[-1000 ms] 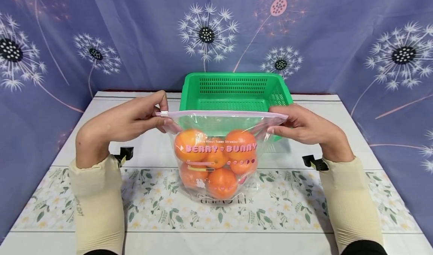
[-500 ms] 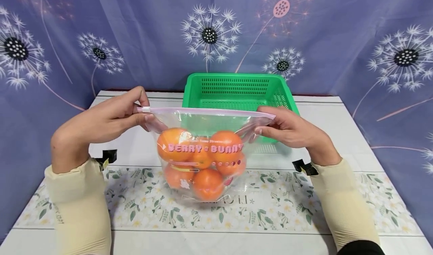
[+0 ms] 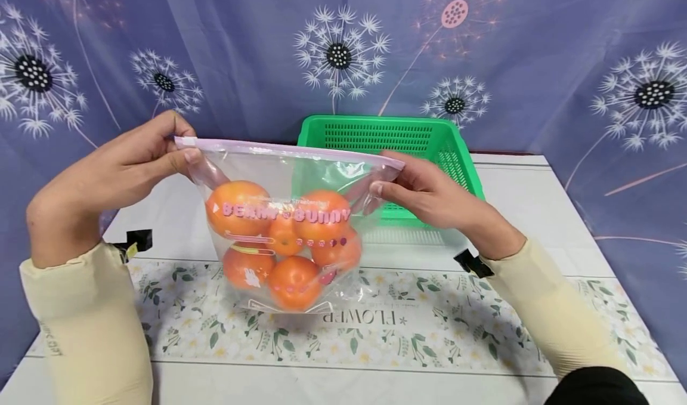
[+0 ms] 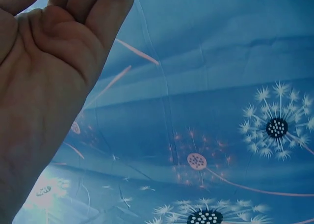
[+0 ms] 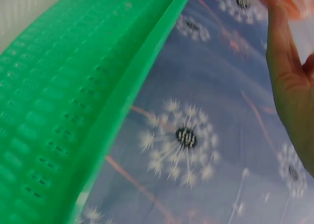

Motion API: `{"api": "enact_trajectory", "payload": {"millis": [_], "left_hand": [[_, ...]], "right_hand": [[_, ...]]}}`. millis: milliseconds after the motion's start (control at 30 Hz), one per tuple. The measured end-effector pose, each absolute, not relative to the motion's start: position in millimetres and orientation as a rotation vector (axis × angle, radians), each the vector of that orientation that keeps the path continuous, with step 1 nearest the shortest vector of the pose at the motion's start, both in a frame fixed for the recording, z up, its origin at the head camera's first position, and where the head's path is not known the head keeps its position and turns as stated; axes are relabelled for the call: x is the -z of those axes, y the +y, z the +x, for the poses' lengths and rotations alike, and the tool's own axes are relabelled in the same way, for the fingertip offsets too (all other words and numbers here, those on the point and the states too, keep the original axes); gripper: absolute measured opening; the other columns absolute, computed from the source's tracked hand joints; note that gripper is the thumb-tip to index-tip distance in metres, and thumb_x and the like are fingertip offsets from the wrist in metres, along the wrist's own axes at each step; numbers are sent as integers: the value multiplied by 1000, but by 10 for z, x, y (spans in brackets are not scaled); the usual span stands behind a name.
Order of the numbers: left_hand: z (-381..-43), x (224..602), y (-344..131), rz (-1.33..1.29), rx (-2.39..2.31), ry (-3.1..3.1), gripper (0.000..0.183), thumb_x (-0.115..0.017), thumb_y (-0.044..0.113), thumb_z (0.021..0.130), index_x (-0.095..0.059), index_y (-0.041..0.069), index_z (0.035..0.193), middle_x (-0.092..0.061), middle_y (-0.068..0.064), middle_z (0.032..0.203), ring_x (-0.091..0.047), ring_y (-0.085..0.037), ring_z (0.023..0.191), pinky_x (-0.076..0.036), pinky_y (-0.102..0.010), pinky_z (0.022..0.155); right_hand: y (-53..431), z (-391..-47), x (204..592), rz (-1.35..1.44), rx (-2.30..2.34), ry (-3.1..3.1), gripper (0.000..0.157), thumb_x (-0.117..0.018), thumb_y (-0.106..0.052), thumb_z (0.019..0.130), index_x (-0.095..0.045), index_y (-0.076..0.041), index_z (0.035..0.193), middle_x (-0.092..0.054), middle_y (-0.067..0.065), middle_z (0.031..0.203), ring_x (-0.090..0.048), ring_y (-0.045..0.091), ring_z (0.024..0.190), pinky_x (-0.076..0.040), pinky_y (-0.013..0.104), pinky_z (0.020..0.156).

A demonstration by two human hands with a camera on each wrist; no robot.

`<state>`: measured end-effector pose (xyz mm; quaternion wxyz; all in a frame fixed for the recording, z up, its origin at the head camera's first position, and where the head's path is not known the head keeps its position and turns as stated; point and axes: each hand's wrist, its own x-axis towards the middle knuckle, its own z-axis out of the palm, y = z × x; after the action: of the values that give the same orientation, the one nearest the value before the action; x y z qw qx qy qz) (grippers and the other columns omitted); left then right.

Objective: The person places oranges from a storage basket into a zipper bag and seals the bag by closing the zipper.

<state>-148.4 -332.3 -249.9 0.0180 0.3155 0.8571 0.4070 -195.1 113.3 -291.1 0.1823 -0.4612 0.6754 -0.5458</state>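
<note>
A clear zip bag with a pink top strip and "BERRY BUNNY" print holds several orange fruits, which look like oranges or tangerines. My left hand pinches its upper left corner, right by the white slider. At the opposite corner, my right hand grips the bag just under the strip. The strip runs straight between both hands, slanting down to the right. In the left wrist view the palm shows, while the fingertips are out of frame. The right wrist view catches part of the right hand beside the bag.
Behind the bag stands a green plastic basket with slotted walls, partly covered by the bag and right hand. A white tablecloth with a floral band lies underneath. A purple dandelion-print curtain closes off the back and sides.
Both hands have carried the bag of fruit to the left, and its left end has risen. The grips have stayed the same. More of the basket shows at the right.
</note>
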Motion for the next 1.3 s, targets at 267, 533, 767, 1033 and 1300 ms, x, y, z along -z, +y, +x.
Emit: {"api": "enact_trajectory", "payload": {"millis": [267,533,767,1033,1300], "left_hand": [[-1628,2506,-3596,805,-1364,2736,12,-42,2,113,-48,6,121,-73,-4,94,-67,-11,89,-50,-15,83],[-1840,2516,-3869,491,-1259,2861,9,-42,16,115,-45,16,123,-65,4,97,-65,-7,88,-47,-6,83],[-2079,2511,-4098,234,-1098,2881,18,-41,29,116,-42,12,122,-60,9,99,-63,3,88,-47,-6,75],[-2320,2521,-4320,70,-945,2722,39,-35,40,115,-37,2,125,-71,5,105,-68,6,88,-53,-36,105],[-2567,2606,-4411,14,-938,2528,49,-34,44,114,-34,-1,132,-74,5,116,-71,1,99,-50,-45,110]], "right_hand": [[722,-1974,2787,-1172,1590,1915,26,-46,-4,113,-53,4,137,-76,15,124,-74,33,99,-62,45,88],[291,-2150,2774,-1056,1640,1860,19,-45,-10,115,-56,-1,127,-76,16,120,-73,35,103,-60,48,96],[-72,-2320,2816,-786,1728,1757,14,-44,-5,114,-54,2,119,-73,26,119,-74,37,108,-61,44,97],[-406,-2564,2943,-595,1766,1684,24,-41,-3,114,-54,4,133,-71,32,121,-74,41,108,-61,46,95],[-592,-2734,3024,-512,1684,1766,19,-41,-2,113,-57,6,117,-72,28,106,-75,33,95,-62,44,91]]}}
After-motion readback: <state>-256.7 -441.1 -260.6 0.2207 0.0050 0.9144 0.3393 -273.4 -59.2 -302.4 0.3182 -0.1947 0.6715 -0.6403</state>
